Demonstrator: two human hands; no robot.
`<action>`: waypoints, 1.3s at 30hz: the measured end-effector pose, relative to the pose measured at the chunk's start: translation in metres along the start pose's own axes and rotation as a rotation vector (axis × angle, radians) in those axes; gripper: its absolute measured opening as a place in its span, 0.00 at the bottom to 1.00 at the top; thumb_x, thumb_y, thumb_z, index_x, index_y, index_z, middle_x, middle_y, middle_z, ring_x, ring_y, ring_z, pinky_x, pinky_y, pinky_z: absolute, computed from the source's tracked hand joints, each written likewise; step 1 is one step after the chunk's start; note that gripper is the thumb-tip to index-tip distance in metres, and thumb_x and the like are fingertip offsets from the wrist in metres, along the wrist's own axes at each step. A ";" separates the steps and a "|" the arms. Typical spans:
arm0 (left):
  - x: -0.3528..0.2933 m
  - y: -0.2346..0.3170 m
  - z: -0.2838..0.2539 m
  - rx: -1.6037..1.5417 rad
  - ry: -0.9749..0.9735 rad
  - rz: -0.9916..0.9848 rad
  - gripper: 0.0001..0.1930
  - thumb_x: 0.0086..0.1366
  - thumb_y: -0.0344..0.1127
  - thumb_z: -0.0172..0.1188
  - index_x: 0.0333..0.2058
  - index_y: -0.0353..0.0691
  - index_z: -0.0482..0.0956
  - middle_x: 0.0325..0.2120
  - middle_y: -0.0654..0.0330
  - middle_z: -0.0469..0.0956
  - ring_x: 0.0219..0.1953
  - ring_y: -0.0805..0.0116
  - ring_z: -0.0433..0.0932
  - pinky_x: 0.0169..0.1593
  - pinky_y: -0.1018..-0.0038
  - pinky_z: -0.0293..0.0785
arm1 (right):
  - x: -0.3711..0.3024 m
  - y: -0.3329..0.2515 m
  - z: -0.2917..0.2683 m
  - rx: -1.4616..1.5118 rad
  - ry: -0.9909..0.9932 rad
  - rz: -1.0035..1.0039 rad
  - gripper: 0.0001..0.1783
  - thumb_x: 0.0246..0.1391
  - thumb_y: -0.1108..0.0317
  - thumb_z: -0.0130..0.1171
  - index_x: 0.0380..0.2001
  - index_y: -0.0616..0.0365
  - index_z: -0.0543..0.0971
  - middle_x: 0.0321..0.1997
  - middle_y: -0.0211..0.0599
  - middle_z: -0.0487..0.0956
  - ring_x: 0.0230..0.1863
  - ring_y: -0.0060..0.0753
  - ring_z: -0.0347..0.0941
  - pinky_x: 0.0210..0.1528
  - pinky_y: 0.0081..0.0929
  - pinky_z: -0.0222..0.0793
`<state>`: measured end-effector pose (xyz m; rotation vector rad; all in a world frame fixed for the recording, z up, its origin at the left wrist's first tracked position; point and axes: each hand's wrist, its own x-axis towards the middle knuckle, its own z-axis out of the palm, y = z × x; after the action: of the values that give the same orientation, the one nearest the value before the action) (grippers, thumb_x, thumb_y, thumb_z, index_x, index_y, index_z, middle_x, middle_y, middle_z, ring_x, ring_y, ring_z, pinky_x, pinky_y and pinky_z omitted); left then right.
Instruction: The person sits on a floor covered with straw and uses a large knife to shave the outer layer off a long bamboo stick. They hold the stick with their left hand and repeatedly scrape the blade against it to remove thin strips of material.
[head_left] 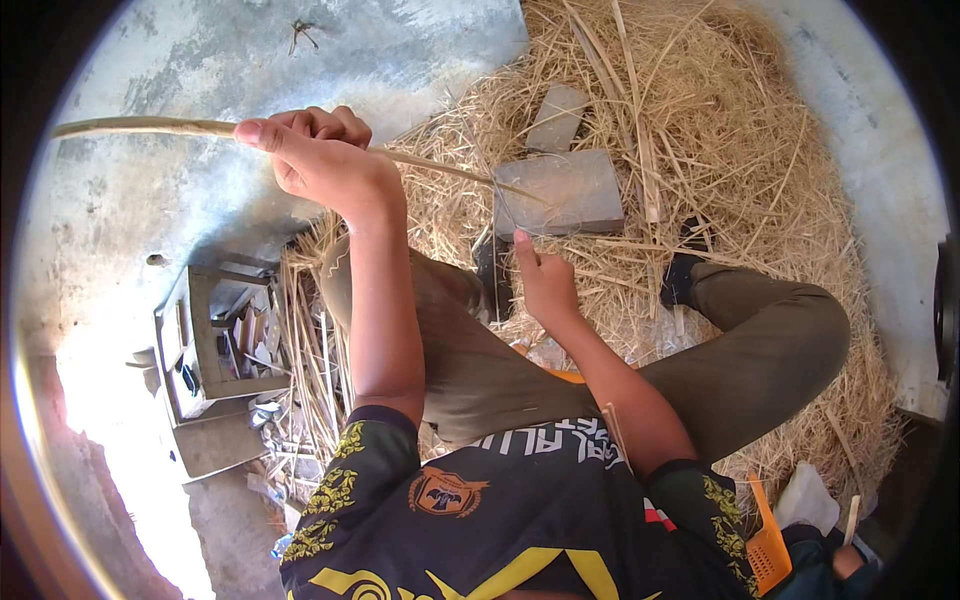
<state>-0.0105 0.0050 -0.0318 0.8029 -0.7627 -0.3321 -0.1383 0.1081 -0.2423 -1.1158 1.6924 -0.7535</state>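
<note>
Strip (180, 126) sits gripped in my left hand (322, 152), eleven o'clock. My right hand (547, 285) curls beside the block (575, 192) at one; its hold I can't tell.

A thick bed of pale, straw-like shavings (740, 120) carries the things, spreading on every side of a large grey rectangular block (575, 190), which lies flat on it. A smaller grey block (557, 118) lies just beyond the large block. Long split strips (648, 170) lie to its right, running away from the person, and thinner loose slivers cross the shavings near its front edge.
</note>
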 end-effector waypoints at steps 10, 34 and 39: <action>-0.014 0.009 0.005 -0.063 -0.107 -0.032 0.32 0.73 0.69 0.41 0.22 0.47 0.52 0.15 0.70 0.48 0.15 0.77 0.47 0.18 0.74 0.41 | -0.015 -0.023 -0.011 0.158 -0.002 -0.207 0.46 0.64 0.28 0.46 0.13 0.65 0.66 0.12 0.36 0.61 0.17 0.32 0.57 0.24 0.40 0.58; -0.013 0.006 0.003 -0.152 -0.239 -0.049 0.36 0.71 0.72 0.41 0.18 0.47 0.51 0.12 0.72 0.46 0.14 0.80 0.43 0.17 0.76 0.42 | -0.016 -0.046 -0.032 -0.036 -0.074 -0.196 0.49 0.60 0.24 0.45 0.17 0.68 0.76 0.14 0.48 0.70 0.20 0.46 0.69 0.30 0.46 0.67; -0.021 0.013 0.004 -0.129 -0.237 -0.070 0.36 0.68 0.76 0.41 0.21 0.48 0.51 0.12 0.70 0.47 0.14 0.78 0.43 0.18 0.74 0.39 | 0.005 0.008 -0.014 -0.055 -0.054 -0.051 0.49 0.61 0.24 0.44 0.19 0.68 0.78 0.16 0.48 0.73 0.21 0.47 0.71 0.32 0.47 0.69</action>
<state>-0.0280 0.0229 -0.0310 0.6763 -0.9256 -0.5404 -0.1543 0.1067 -0.2457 -1.2108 1.6537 -0.7055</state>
